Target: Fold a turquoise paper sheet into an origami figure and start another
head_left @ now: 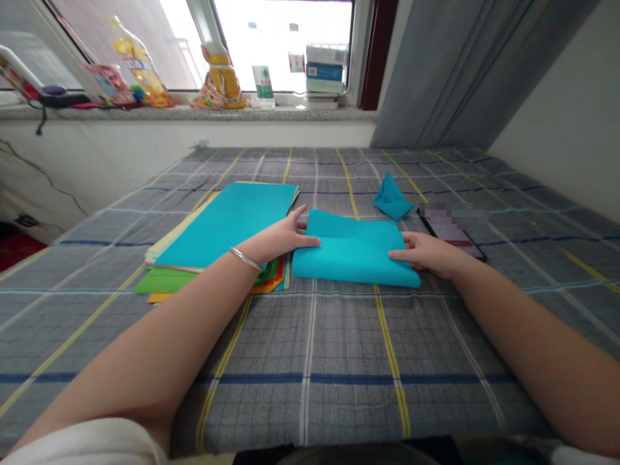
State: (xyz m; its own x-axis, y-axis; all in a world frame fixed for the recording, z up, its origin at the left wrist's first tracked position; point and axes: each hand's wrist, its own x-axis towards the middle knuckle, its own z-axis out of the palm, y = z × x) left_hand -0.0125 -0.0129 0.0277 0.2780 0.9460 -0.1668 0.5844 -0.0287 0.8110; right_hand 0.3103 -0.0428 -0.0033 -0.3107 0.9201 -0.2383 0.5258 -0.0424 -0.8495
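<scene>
Between my hands is a sheet of blue paper [356,258], bent over on itself with a rounded fold along its near side. My left hand [285,236], with a silver bangle at the wrist, grips the paper's left edge, thumb on top. At the right edge my right hand [426,252] pinches the layers, its thumb above and fingers partly hidden below. A folded blue paper boat [392,197] sits just beyond the sheet to the right. Left of the sheet lies a stack of coloured paper [227,223], blue on top, with green and orange sheets sticking out below.
A phone [453,236] lies beyond my right hand, partly blurred out. Everything rests on a grey plaid cloth [349,361]. On the windowsill [174,113] stand bottles, a green-and-white tube [263,84] and a pile of boxes [325,71]. A grey curtain [445,71] hangs at right.
</scene>
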